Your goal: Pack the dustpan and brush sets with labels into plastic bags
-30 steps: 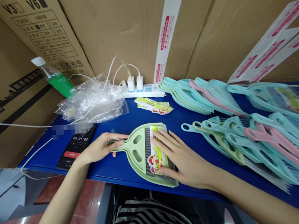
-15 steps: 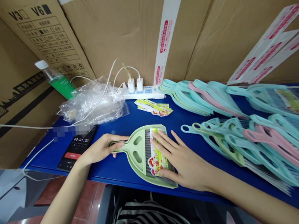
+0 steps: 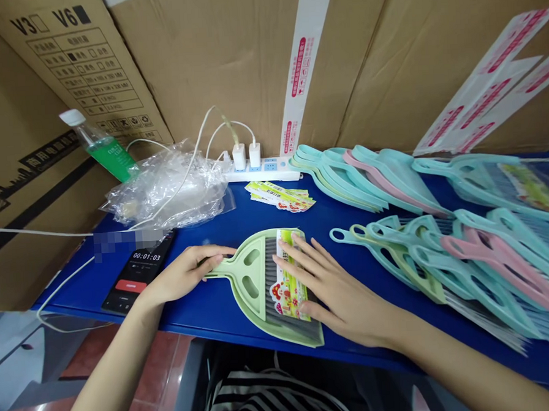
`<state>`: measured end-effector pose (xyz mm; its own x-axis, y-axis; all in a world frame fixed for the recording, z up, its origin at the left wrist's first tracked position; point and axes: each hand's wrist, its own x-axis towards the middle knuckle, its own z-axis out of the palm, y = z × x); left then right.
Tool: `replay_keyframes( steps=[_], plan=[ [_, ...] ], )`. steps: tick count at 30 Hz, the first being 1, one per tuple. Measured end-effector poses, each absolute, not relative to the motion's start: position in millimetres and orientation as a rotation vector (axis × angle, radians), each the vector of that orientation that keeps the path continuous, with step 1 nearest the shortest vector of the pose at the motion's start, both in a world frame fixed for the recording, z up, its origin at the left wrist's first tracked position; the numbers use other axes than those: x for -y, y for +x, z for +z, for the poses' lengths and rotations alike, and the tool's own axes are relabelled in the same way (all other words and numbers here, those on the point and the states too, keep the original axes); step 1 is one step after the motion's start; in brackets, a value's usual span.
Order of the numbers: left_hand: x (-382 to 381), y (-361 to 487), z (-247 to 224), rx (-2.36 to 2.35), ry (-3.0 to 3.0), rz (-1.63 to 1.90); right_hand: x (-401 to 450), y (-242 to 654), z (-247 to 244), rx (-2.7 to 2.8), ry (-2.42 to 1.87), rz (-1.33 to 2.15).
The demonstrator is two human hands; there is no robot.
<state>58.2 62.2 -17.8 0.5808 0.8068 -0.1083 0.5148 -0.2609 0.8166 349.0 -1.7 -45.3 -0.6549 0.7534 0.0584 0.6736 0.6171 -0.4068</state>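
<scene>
The pale green brush (image 3: 260, 274) lies inside its matching dustpan (image 3: 290, 338) near the front edge of the bench (image 3: 197, 307), between the phone (image 3: 142, 269) and the pile of brushes (image 3: 489, 255). The handles are gripped together by the left hand (image 3: 181, 275), its fingers closed around them. A printed card (image 3: 290, 287) rests across the bristles (image 3: 271, 267) and is covered at its right side by the right hand (image 3: 348, 297), whose fingers are spread slightly apart. How hard the card is pressed cannot be told.

For a neat result, the handles are best held aligned and steady, while light, even pressure is spread along the card with flat fingers. The bristles should not be splayed or the card creased, and its edge is best set parallel to the bristle ends. The loose cards (image 3: 281, 197) lie beyond the dustpan.
</scene>
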Motion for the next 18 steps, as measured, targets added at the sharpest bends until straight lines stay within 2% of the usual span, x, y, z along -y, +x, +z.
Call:
replay_keyframes(
  steps=[7,18],
  plan=[
    [-59.4,62.9,-17.6,-1.149,1.917,0.468,3.0,347.6,-49.9,2.582,-1.235,0.438],
    [-59.0,66.9,-20.8,-1.049,1.748,0.438,9.3,350.9,-50.4,2.288,-1.434,0.617]
  ],
)
